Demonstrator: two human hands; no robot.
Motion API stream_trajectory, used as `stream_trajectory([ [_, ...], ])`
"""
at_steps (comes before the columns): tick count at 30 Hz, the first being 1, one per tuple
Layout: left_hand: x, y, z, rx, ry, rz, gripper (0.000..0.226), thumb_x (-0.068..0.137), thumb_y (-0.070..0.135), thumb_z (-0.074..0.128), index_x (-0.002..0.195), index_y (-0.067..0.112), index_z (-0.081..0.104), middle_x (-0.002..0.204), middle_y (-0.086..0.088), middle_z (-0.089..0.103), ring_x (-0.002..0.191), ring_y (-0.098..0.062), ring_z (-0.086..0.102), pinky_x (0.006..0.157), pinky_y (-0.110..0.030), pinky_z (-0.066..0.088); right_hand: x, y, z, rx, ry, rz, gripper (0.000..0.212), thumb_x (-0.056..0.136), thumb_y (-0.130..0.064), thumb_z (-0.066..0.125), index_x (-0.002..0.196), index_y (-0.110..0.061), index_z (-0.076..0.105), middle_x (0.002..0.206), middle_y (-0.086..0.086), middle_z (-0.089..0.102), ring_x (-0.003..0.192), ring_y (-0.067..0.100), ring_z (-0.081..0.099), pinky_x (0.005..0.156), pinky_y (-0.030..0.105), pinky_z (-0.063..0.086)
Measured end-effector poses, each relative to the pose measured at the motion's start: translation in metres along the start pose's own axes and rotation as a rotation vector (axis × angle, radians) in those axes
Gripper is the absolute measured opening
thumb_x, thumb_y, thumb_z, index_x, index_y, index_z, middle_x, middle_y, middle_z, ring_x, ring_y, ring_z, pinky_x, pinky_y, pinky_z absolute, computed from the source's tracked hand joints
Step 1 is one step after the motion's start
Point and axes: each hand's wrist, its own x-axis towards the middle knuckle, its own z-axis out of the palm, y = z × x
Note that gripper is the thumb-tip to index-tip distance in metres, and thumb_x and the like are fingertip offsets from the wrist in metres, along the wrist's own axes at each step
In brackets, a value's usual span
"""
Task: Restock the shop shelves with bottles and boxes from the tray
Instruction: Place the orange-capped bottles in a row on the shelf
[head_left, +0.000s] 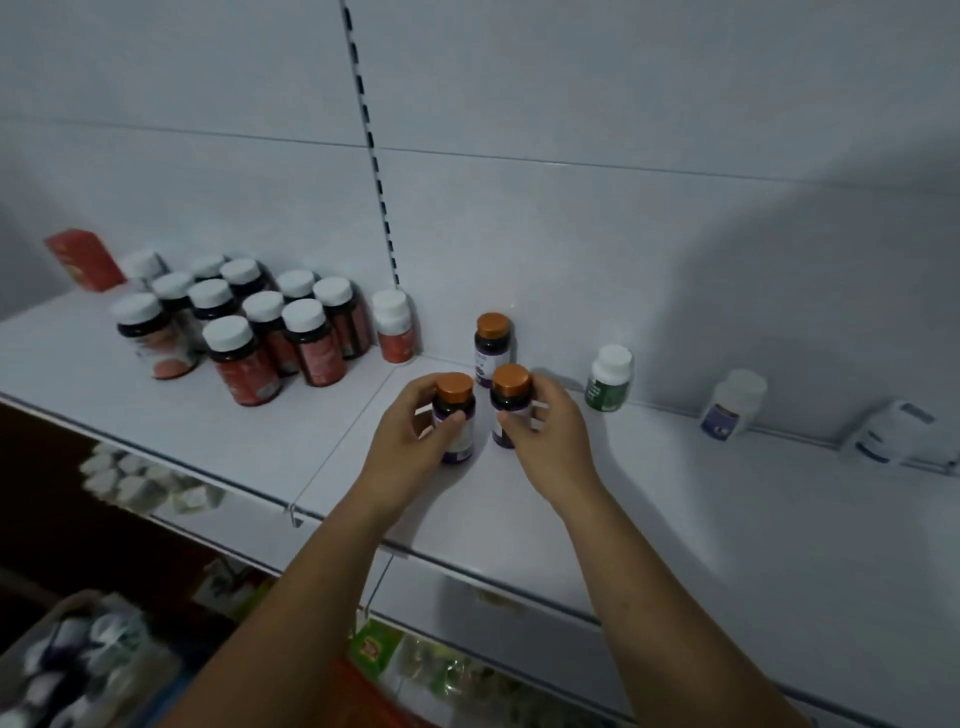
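Left hand (410, 441): fingers and thumb curl round the left orange-capped bottle (457, 395), gripping its dark body below the cap.
Right hand (545, 441): wraps the right orange-capped bottle (510, 394) the same way, thumb on the near side.
Held bottles: both upright on the white shelf (675, 499), side by side between the two hands, with a narrow gap between them.
Third orange-capped bottle (492, 345): just beyond the fingertips, close to the back wall.
Left of the left hand: a lone red-labelled bottle (395, 327), then a white-capped cluster (270, 332), with a red box (85, 257) farthest out.
Right of the right hand: a green-labelled bottle (609, 379), a purple-labelled white bottle (732, 402) and a white pack (893, 431), well apart along the wall.
Below the left forearm: the tray (47, 623), blurred, holding more bottles.
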Motion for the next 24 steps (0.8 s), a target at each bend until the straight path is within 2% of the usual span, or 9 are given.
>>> stream_trajectory([
  [4, 0.013, -0.014, -0.005, -0.091, -0.078, -0.028, 0.045, 0.098, 0.009, 0.071, 0.137, 0.023, 0.055, 0.133, 0.007, 0.066, 0.122, -0.006, 0.063, 0.099, -0.024, 0.053, 0.02, -0.001, 0.023, 0.015, 0.056, 0.013, 0.039, 0.095, -0.015, 0.071, 0.129, -0.034, 0.065, 0.123, -0.015, 0.07, 0.118, 0.009, 0.064, 0.105, 0.045, 0.054],
  [7, 0.025, -0.022, -0.003, -0.119, -0.191, -0.018, 0.059, 0.093, 0.009, 0.073, 0.145, 0.021, 0.046, 0.133, 0.001, 0.064, 0.121, -0.012, 0.064, 0.093, -0.025, 0.056, 0.021, -0.006, 0.039, 0.068, 0.099, 0.055, 0.046, 0.097, -0.01, 0.064, 0.121, -0.049, 0.066, 0.12, -0.018, 0.072, 0.116, 0.007, 0.066, 0.102, 0.038, 0.057],
  [9, 0.034, -0.027, -0.001, -0.096, -0.275, 0.023, 0.063, 0.093, 0.002, 0.07, 0.147, 0.023, 0.046, 0.132, 0.0, 0.065, 0.121, -0.016, 0.065, 0.096, -0.035, 0.059, 0.017, -0.01, 0.046, 0.104, 0.135, 0.091, 0.05, 0.101, -0.009, 0.058, 0.111, -0.058, 0.066, 0.114, -0.024, 0.073, 0.112, 0.0, 0.067, 0.096, 0.028, 0.056],
  [12, 0.045, -0.032, -0.001, -0.057, -0.373, 0.07, 0.072, 0.093, -0.007, 0.064, 0.153, 0.025, 0.041, 0.136, 0.003, 0.064, 0.126, -0.015, 0.063, 0.106, -0.045, 0.055, 0.013, -0.012, 0.055, 0.129, 0.214, 0.115, 0.044, 0.104, -0.01, 0.053, 0.111, -0.05, 0.069, 0.108, -0.026, 0.075, 0.106, -0.004, 0.068, 0.09, 0.021, 0.052],
  [14, 0.048, -0.035, -0.002, -0.058, -0.402, 0.068, 0.079, 0.093, -0.008, 0.063, 0.158, 0.029, 0.035, 0.139, 0.003, 0.062, 0.128, -0.015, 0.063, 0.106, -0.049, 0.054, 0.012, -0.012, 0.061, 0.126, 0.246, 0.121, 0.042, 0.105, -0.011, 0.05, 0.111, -0.048, 0.07, 0.105, -0.026, 0.075, 0.104, -0.003, 0.069, 0.09, 0.021, 0.052],
  [19, 0.049, -0.038, -0.001, -0.068, -0.413, 0.027, 0.092, 0.086, 0.007, 0.061, 0.163, 0.037, 0.023, 0.146, 0.005, 0.057, 0.129, -0.012, 0.062, 0.107, -0.052, 0.054, 0.013, -0.011, 0.069, 0.117, 0.277, 0.115, 0.042, 0.106, -0.006, 0.044, 0.12, -0.036, 0.07, 0.111, -0.019, 0.074, 0.105, -0.002, 0.069, 0.093, 0.02, 0.051],
  [22, 0.05, -0.037, 0.001, -0.07, -0.408, 0.01, 0.094, 0.085, 0.009, 0.062, 0.165, 0.036, 0.02, 0.152, 0.004, 0.053, 0.136, -0.01, 0.056, 0.112, -0.051, 0.05, 0.016, -0.014, 0.066, 0.098, 0.277, 0.108, 0.041, 0.105, -0.005, 0.045, 0.112, -0.038, 0.07, 0.104, -0.022, 0.073, 0.098, -0.006, 0.069, 0.088, 0.016, 0.051],
  [24, 0.051, -0.037, 0.002, -0.066, -0.398, 0.007, 0.095, 0.084, 0.009, 0.062, 0.165, 0.035, 0.019, 0.154, 0.004, 0.052, 0.138, -0.011, 0.055, 0.113, -0.051, 0.049, 0.018, -0.014, 0.065, 0.095, 0.274, 0.115, 0.041, 0.105, -0.005, 0.045, 0.11, -0.038, 0.071, 0.102, -0.021, 0.073, 0.097, -0.004, 0.069, 0.089, 0.02, 0.053],
])
